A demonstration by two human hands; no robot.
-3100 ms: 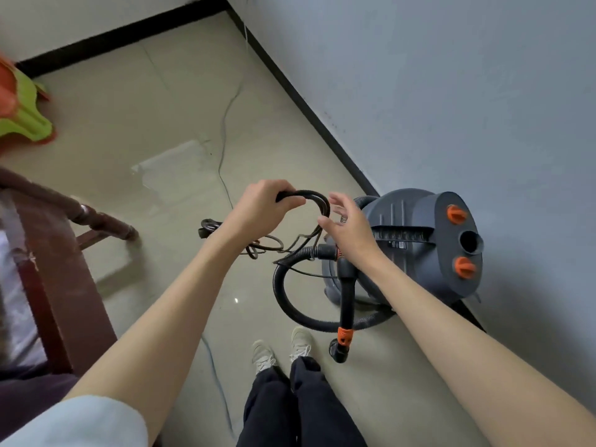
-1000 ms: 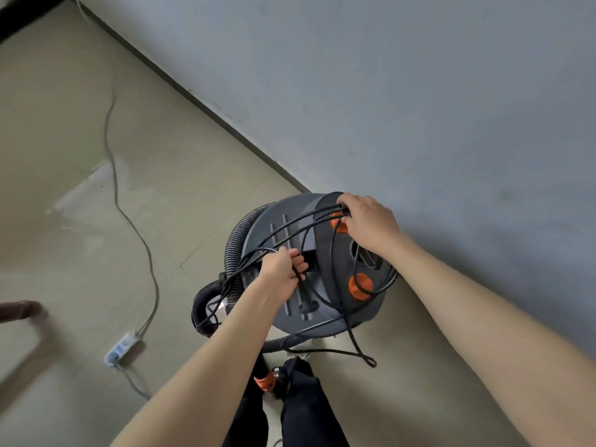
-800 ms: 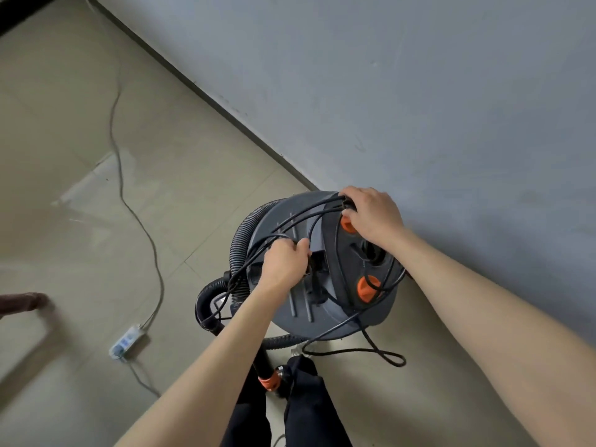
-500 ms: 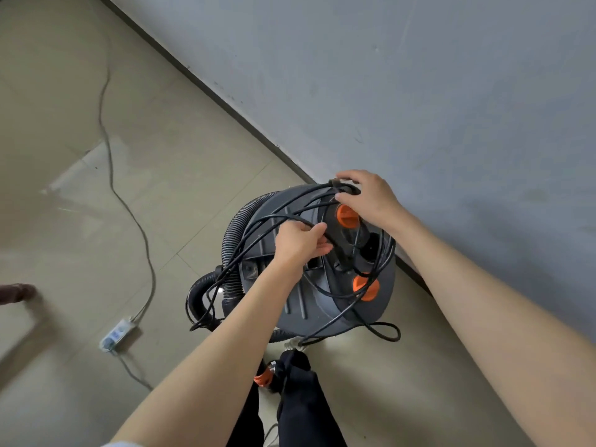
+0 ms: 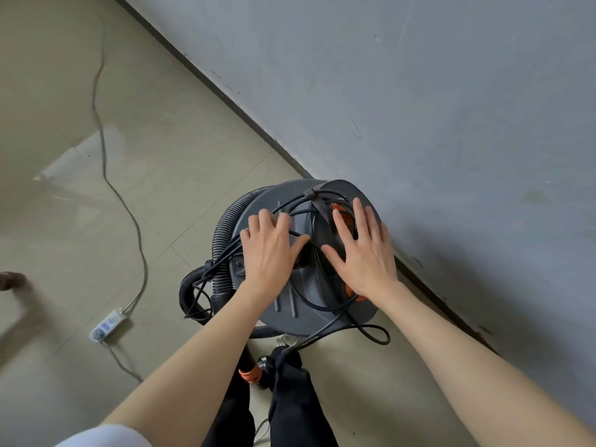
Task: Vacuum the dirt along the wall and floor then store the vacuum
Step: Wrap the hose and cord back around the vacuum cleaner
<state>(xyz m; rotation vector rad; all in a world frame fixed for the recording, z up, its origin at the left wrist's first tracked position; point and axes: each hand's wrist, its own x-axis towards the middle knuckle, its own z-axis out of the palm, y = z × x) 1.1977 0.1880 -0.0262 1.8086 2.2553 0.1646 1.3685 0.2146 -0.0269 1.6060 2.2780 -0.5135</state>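
1. Nearest to me, at the bottom of my head view, I see dark trouser legs [image 5: 290, 411] and, just in front of them, the orange collar [image 5: 249, 373] at the end of a black wand.
2. Both my forearms reach forward from the lower corners; a white sleeve [image 5: 106, 437] shows at the left elbow.
3. My left hand [image 5: 269, 250] lies flat on the grey lid of the vacuum [image 5: 300, 291], fingers straight and spread wide, pressing on the black power cord [image 5: 325, 304] looped across the top.
4. My right hand [image 5: 362, 250] lies flat beside it, fingers also straight and spread, resting over the cord loops and partly covering an orange knob [image 5: 338, 209]. Neither hand grips anything.
5. The cord runs in several loops over the lid; one loop hangs off the near right edge and touches the floor [image 5: 161, 175].
6. The ribbed grey hose [image 5: 225, 233] curves round the left side of the canister, down to a black bend close to the floor.
7. The vacuum stands on the tiled floor, just beside the grey wall [image 5: 419, 91] and its dark skirting.
8. Off to the left, well apart from the vacuum, a white power strip [image 5: 108, 324] lies on the tiles, its thin grey lead [image 5: 106, 175] snaking away toward the far end of the floor.
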